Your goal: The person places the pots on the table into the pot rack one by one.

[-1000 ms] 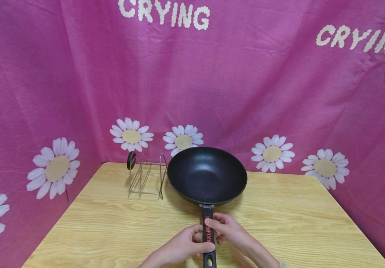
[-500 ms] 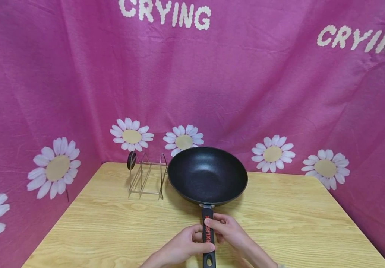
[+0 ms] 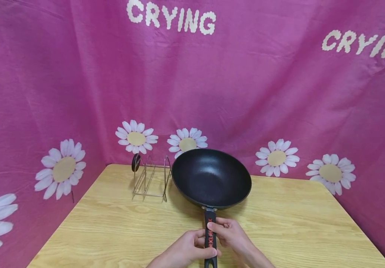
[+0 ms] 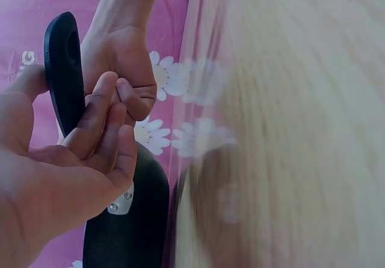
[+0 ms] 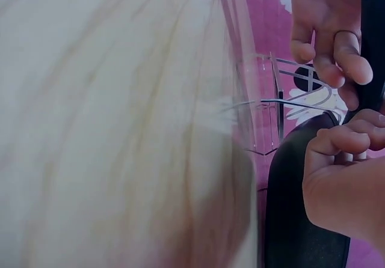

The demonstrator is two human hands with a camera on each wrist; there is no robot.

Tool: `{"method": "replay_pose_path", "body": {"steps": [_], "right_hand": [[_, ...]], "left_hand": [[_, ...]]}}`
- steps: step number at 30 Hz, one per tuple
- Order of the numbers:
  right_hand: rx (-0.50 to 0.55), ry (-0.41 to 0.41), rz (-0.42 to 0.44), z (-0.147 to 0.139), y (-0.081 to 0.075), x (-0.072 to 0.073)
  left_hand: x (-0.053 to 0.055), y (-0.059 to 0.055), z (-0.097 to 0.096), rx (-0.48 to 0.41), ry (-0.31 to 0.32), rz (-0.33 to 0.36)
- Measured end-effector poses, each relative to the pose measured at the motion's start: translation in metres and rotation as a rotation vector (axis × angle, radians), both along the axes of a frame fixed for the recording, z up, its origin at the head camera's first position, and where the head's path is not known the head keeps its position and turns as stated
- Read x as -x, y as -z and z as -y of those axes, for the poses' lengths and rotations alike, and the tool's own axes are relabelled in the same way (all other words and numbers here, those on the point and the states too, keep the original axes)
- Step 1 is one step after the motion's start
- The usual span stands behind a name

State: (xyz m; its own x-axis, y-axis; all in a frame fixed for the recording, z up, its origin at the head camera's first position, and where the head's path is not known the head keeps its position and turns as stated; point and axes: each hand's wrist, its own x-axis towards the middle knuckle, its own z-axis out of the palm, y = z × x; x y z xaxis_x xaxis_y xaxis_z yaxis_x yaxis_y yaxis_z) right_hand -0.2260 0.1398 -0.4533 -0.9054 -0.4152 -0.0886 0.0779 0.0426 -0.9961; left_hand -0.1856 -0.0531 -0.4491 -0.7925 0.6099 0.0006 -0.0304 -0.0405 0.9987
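A black frying pan (image 3: 211, 178) with deep sloping sides faces me, its long black handle (image 3: 210, 238) with red lettering pointing toward me. My left hand (image 3: 190, 246) holds the lower part of the handle, thumb across the top and fingers beneath. Higher up, near the metal joint, my right hand (image 3: 234, 236) pinches the handle from the right with its thumb on top. In the left wrist view the handle (image 4: 60, 70) passes between my left thumb and fingers. The right wrist view shows my right fingers (image 5: 346, 139) curled under the handle, the pan's dark underside (image 5: 301, 184) close over the table.
Just left of the pan stands a wire rack (image 3: 148, 195) with a round black piece (image 3: 136, 162) at its left end. The wooden table (image 3: 111, 227) meets a pink cloth backdrop (image 3: 232, 93) with daisies and white letters behind and at both sides.
The whole head view has shifted slightly right and down. Both hands keep their hold on the handle, and the pan stays beside the rack.
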Motion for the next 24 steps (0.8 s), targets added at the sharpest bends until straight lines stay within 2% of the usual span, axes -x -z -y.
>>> {"method": "replay_pose_path", "body": {"steps": [7, 10, 17, 24], "right_hand": [[-0.007, 0.007, -0.026, 0.001, -0.009, -0.001], [-0.012, 0.008, -0.036, 0.002, -0.014, -0.001], [-0.013, -0.019, -0.103, 0.007, -0.024, 0.002], [0.012, -0.052, -0.156, 0.009, -0.033, 0.005]], "left_hand": [[0.0, -0.003, 0.003, -0.053, 0.018, -0.011], [0.001, -0.005, 0.004, -0.043, 0.012, -0.036], [0.002, -0.012, 0.01, 0.0, -0.016, -0.141], [0.001, -0.019, 0.013, 0.028, -0.039, -0.18]]}}
